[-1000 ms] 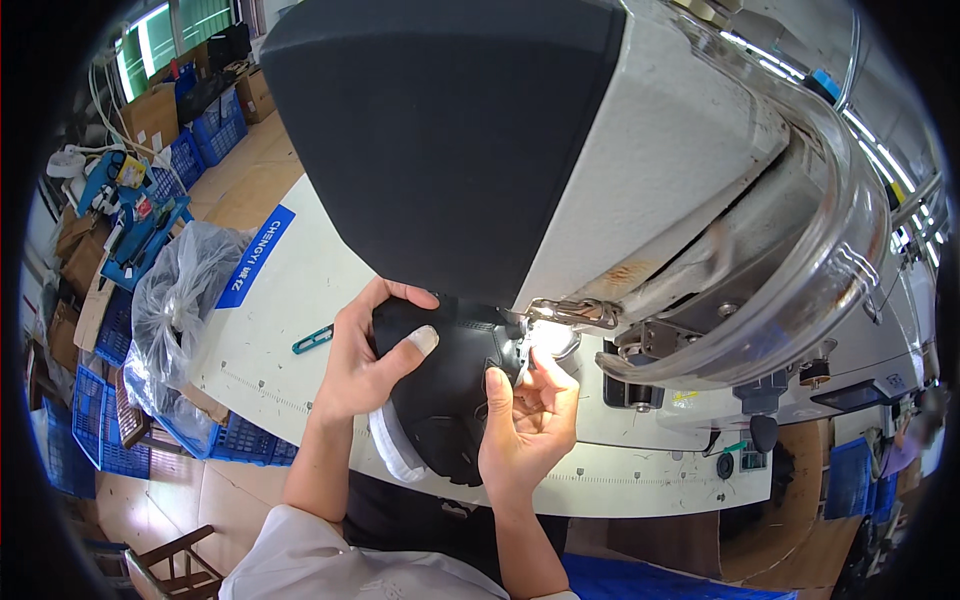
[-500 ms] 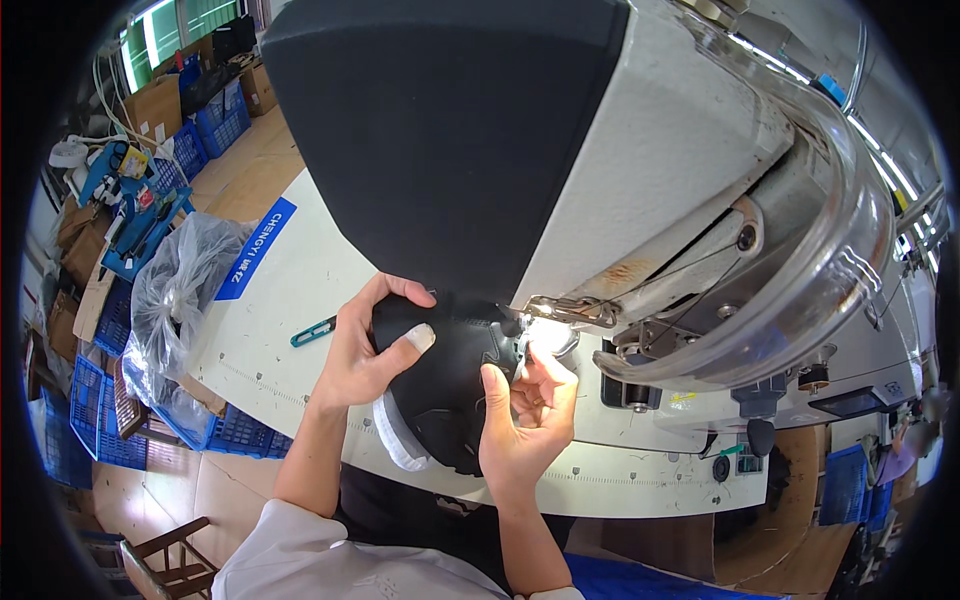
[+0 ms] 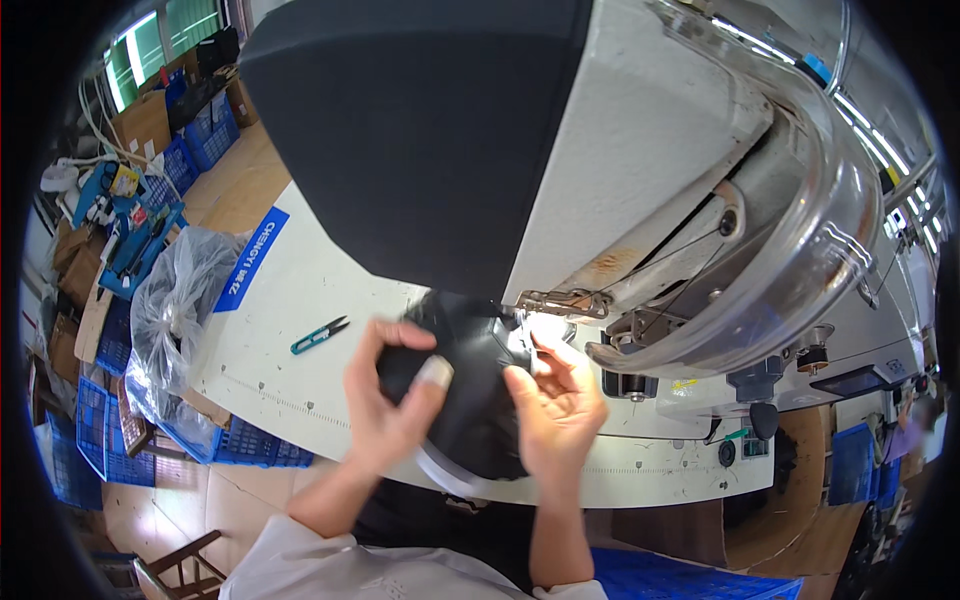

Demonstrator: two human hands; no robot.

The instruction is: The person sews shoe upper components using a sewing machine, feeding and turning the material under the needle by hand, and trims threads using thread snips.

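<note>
A black, rounded, glossy sewn piece with a white band along its lower edge lies at the sewing machine, partly smeared by motion. My left hand grips its left side, thumb on top and fingers curled at the far edge. By the lit needle area, my right hand is closed on the piece's right edge, thumb and fingers pinched together. What lies under its fingertips is partly hidden. Teal thread snips rest on the white table, apart from my left hand.
The machine's clear curved guard bulges out at the right. A clear plastic bag hangs at the table's left edge, above blue crates. A wooden stool stands at lower left.
The black piece has turned and shifted right and nearer to me, with both hands moving along. More of the snips shows now. The whole view has shifted slightly.
</note>
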